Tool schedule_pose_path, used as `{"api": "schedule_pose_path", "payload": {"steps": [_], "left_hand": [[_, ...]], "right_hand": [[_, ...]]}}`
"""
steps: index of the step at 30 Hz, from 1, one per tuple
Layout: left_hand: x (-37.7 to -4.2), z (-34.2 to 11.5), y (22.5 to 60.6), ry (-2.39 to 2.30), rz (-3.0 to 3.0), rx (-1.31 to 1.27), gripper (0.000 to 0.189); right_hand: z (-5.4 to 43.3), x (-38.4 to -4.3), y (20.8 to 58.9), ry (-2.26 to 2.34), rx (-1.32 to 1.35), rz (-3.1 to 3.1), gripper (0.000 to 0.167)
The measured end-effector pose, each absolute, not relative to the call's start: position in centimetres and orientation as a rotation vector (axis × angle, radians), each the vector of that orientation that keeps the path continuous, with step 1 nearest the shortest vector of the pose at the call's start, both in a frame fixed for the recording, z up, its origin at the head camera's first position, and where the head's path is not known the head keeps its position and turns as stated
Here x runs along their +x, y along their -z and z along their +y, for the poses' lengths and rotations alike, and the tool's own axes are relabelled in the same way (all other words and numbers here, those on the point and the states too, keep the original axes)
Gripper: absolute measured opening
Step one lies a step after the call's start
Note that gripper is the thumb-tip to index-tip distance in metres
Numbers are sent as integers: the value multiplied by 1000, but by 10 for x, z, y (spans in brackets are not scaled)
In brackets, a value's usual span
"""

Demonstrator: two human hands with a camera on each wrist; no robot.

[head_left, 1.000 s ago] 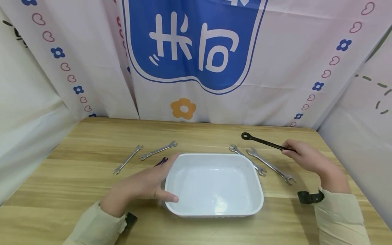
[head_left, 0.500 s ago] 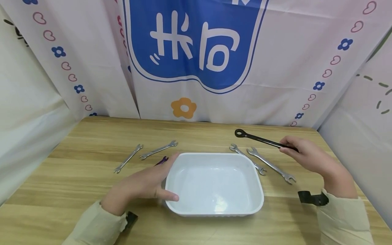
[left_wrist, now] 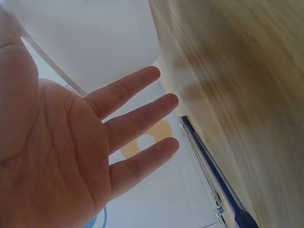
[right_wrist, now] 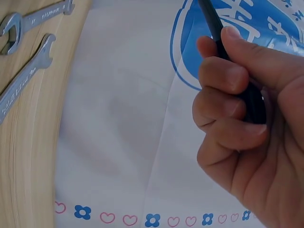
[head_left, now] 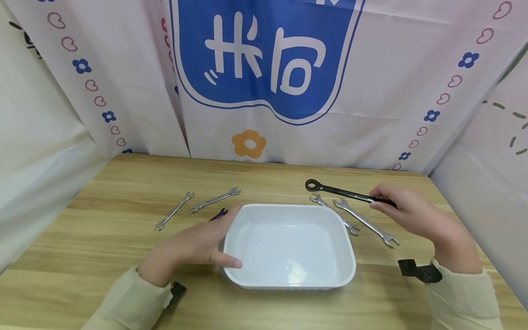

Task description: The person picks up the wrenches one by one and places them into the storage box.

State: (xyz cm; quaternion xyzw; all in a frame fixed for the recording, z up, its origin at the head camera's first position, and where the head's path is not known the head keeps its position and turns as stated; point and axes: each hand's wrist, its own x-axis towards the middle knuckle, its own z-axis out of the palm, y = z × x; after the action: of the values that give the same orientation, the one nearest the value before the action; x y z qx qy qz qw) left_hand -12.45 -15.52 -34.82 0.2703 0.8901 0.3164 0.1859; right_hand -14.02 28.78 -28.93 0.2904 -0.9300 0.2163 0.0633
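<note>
Black wrench [head_left: 346, 193]: right of centre in the head view, above and right of the white tray, ring end pointing left, held off the worktop. Any marking on it too small to read.

Right hand [head_left: 416, 215]: fingers curled round the wrench's handle, thumb pressed along it; grip plain in the right wrist view.

White tray [head_left: 284, 247]: lower centre. Left hand [head_left: 206, 245] at its left side, fingers straight and spread, thumb extended over the rim.

Silver wrenches, four. Right of centre: a smaller one [head_left: 323, 202] against the tray's upper right corner, partly hidden by it; a larger one [head_left: 365, 221] just beside, slanting down to the right. Stamped lettering on both shanks in the upper left of the right wrist view, not legible. Left of centre: one steeply slanted [head_left: 174, 211], one flatter [head_left: 215, 200]. Purple wrench [head_left: 218, 214] near these, partly behind left hand.

Worktop [head_left: 103, 256]: wood-grained. Cloth [head_left: 383, 91] behind: blue emblem [head_left: 305, 105], upper centre, large white characters, cut off at top; reading uncertain. Orange flower below.
</note>
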Motion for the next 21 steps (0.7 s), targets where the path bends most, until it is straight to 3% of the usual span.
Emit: {"api": "schedule_pose_path", "payload": {"steps": [21], "left_hand": [[-123, -153, 346, -804, 2540, 684, 130]], "right_hand": [[244, -128, 286, -847, 1138, -2871, 7]]}}
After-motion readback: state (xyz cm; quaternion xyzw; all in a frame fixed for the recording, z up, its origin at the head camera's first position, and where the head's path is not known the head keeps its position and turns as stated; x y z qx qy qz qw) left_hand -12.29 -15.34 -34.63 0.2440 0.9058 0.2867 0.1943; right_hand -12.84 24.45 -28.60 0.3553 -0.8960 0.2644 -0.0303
